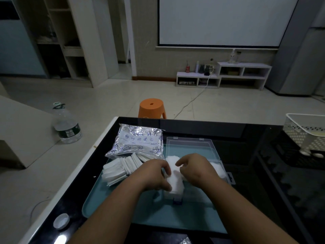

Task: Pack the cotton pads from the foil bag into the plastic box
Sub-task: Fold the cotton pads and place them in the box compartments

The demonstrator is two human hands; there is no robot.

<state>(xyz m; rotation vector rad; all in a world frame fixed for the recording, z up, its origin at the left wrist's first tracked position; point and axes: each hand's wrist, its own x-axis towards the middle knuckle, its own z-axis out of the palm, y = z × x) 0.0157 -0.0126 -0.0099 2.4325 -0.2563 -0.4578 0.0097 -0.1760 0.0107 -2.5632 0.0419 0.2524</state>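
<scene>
A clear plastic box (222, 170) lies open on a teal tray (154, 210), its lid (190, 147) folded back toward the far side. A stack of white cotton pads (174, 180) stands in the box's left part. My left hand (154, 175) grips that stack from the left, and my right hand (195, 169) holds it from the right with curled fingers. More white pads (217, 167) lie in the box's right part. The silver foil bag (139, 140) lies to the left of the lid. Several loose pads (119, 167) are fanned out in front of the bag.
The tray sits on a black glass table (246, 131). A white perforated basket (306, 131) stands at the table's right edge. A small white cap (61, 221) lies near the front left corner. On the floor are a water bottle (66, 124) and an orange stool (152, 108).
</scene>
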